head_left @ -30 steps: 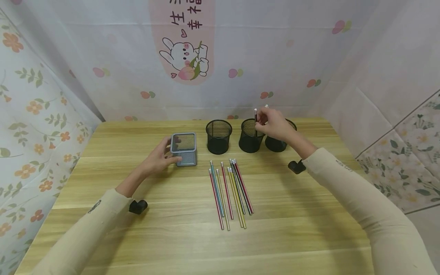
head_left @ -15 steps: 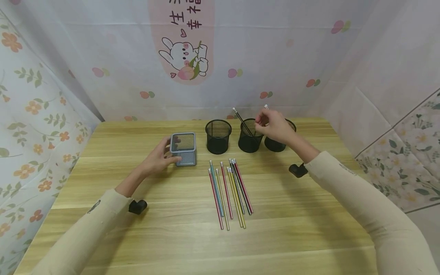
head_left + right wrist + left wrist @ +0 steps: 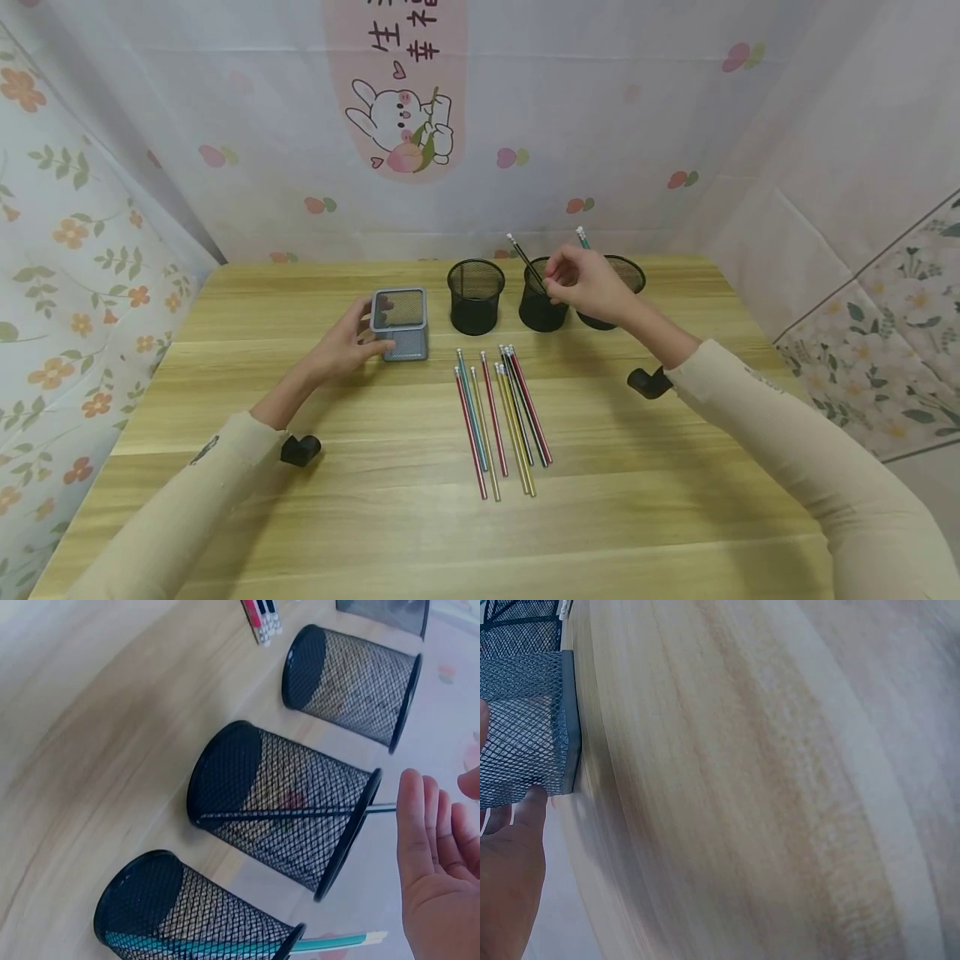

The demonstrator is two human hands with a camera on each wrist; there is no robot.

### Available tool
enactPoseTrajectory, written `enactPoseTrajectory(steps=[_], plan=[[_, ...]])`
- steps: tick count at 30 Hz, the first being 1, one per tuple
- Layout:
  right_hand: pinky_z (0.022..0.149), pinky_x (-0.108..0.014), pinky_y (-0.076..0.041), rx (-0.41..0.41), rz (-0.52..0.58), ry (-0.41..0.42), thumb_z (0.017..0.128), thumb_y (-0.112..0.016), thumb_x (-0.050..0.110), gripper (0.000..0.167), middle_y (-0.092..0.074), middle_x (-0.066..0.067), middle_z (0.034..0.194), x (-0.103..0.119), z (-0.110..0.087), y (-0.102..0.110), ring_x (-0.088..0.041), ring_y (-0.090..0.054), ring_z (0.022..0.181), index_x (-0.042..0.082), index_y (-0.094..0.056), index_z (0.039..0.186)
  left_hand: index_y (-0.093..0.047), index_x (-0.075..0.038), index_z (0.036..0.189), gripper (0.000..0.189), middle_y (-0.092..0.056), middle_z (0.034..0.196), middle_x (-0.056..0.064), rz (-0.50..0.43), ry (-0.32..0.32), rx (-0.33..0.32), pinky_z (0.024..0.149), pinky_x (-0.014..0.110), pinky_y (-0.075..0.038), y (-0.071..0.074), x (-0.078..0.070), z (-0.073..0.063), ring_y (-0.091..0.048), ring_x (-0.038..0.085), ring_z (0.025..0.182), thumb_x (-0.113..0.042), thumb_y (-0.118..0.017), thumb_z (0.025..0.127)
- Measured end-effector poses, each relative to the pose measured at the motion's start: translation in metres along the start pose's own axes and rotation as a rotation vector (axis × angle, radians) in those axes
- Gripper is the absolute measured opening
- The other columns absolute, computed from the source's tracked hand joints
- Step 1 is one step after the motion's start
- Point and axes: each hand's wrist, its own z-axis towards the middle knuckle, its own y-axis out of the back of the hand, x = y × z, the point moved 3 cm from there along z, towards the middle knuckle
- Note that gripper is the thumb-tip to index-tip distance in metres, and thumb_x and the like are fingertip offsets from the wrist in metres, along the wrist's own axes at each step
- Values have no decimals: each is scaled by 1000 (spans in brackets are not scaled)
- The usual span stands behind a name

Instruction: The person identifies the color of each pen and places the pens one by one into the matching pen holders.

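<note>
My left hand (image 3: 341,340) grips a grey square mesh pen holder (image 3: 406,345) by its left side, the thumb across the front. In the left wrist view a fingertip presses the holder's mesh (image 3: 525,727). My right hand (image 3: 592,285) is over the middle round black mesh cup (image 3: 542,317), its fingers loosely bent around nothing. A black pencil (image 3: 522,251) with a white eraser end leans left inside that cup. In the right wrist view this pencil passes behind the fingertips; whether they touch it I cannot tell.
To the left stands another round black mesh cup (image 3: 474,317). The right-hand cup (image 3: 628,268) holds teal pencil (image 3: 330,943), partly behind my hand. Several coloured pencils (image 3: 517,417) lie in front of the cups on the wooden table (image 3: 360,517). A patterned curtain (image 3: 262,125) hangs behind.
My right hand has let go of the black pencil, which tipped left inside the middle cup. Since then the hand has shifted slightly left. My left hand stays on the grey holder.
</note>
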Motion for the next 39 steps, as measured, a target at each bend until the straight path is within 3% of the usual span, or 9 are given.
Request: enactPoseTrajectory(steps=[11, 17, 24, 31, 39], plan=[[69, -37, -61, 108, 72, -66, 98, -65, 1, 10, -63, -16, 93, 2, -9, -12, -29, -66, 79, -3, -58, 103, -28, 5, 150, 66, -32, 153, 26, -16, -8, -1, 114, 55, -32, -2, -2, 0, -29, 49, 142, 4, -67, 97], [72, -47, -61, 208, 67, -87, 99, -64, 2, 10, -64, -16, 89, -2, -13, -19, -34, -67, 79, -3, -58, 105, -26, 7, 150, 67, -31, 153, 28, -20, -20, 4, 114, 58, -31, -2, -1, 0, -29, 51, 141, 4, -67, 97], [75, -50, -59, 333, 5, -195, 98, -66, 6, 13, -68, -23, 95, -6, -19, -30, -44, -67, 84, -3, -60, 105, -26, 5, 150, 66, -31, 152, 27, -21, -23, 8, 115, 58, -28, -3, -1, 0, -28, 51, 142, 3, -66, 97], [73, -49, -60, 338, -2, -285, 96, -66, 6, 12, -68, -22, 88, -6, -21, -43, -43, -69, 80, -4, -61, 100, -26, 6, 150, 66, -31, 152, 28, -19, -23, 8, 115, 58, -27, -2, -3, -1, -28, 51, 142, 4, -65, 97], [71, -44, -62, 341, 68, -412, 96, -63, 3, 12, -67, -23, 85, -8, -25, -56, -39, -70, 77, -7, -59, 100, -27, 5, 150, 66, -31, 152, 27, -5, -18, 7, 115, 57, -28, -2, -3, 0, -28, 51, 142, 3, -66, 98]])
